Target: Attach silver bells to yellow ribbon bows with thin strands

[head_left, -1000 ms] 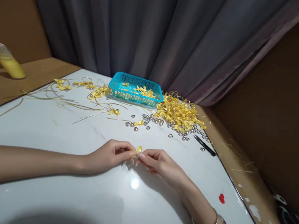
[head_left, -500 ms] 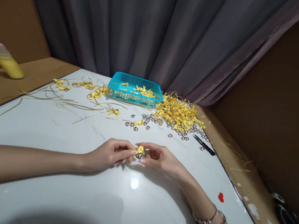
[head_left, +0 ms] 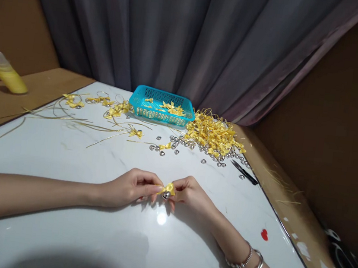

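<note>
A small yellow ribbon bow (head_left: 169, 188) with a silver heart charm (head_left: 165, 195) at its middle is held over the near part of the white marbled tabletop (head_left: 88, 236). My left hand (head_left: 136, 188) pinches the bow's left side between thumb and fingers. From the other side, my right hand (head_left: 191, 196) grips the bow's right end, its fingertips close to the charm. Bracelets (head_left: 246, 264) circle my right wrist. Beyond the hands, loose silver hearts (head_left: 178, 142) and single bows (head_left: 135, 133) lie scattered.
A turquoise basket (head_left: 161, 116) holding some bows stands at the back. Right of it is a heap of yellow bows (head_left: 213, 131), with black tweezers (head_left: 244, 172) nearby. Gold cords (head_left: 70, 118) lie left. A yellow bottle (head_left: 8, 76) and a red heart (head_left: 264, 234) are also there.
My right hand has come closer and closed on the bow's right end. The bow has turned to face me and sits slightly lower. My left hand keeps its pinch.
</note>
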The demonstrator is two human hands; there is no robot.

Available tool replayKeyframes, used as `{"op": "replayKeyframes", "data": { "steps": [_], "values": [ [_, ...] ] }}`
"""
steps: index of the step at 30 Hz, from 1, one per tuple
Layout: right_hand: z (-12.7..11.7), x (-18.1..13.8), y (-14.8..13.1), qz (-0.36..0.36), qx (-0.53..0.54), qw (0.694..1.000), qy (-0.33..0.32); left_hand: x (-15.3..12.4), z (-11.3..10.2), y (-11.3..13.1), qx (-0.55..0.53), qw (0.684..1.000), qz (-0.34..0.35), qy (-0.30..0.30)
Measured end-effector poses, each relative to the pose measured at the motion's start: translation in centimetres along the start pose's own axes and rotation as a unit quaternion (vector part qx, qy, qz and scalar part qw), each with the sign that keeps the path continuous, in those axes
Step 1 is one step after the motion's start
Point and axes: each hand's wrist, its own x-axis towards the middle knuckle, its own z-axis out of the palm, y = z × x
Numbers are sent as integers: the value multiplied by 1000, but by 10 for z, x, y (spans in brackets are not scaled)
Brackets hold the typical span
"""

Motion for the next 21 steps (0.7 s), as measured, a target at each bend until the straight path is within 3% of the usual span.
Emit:
{"op": "replayKeyframes", "data": {
  "steps": [3,8,10,14,19,21],
  "values": [
    [-1,-1,1,-3,-4,1000,-4,-3,1,2,6,1000,-5,-15],
    [-19,-8,-6,-29,-64,991,-114,-3,0,4,33,999,-2,-11],
    [-23,-12,-11,-31,-70,990,-117,-2,0,3,47,999,4,-9],
    [-20,-17,-17,-74,-106,989,-70,3,0,0,60,998,2,-6],
    [-11,-11,-7,-147,-213,961,99,7,0,0,49,988,-32,143],
    [-8,-8,-3,-193,-258,935,149,5,1,0,38,987,-36,152]
  ]
}}
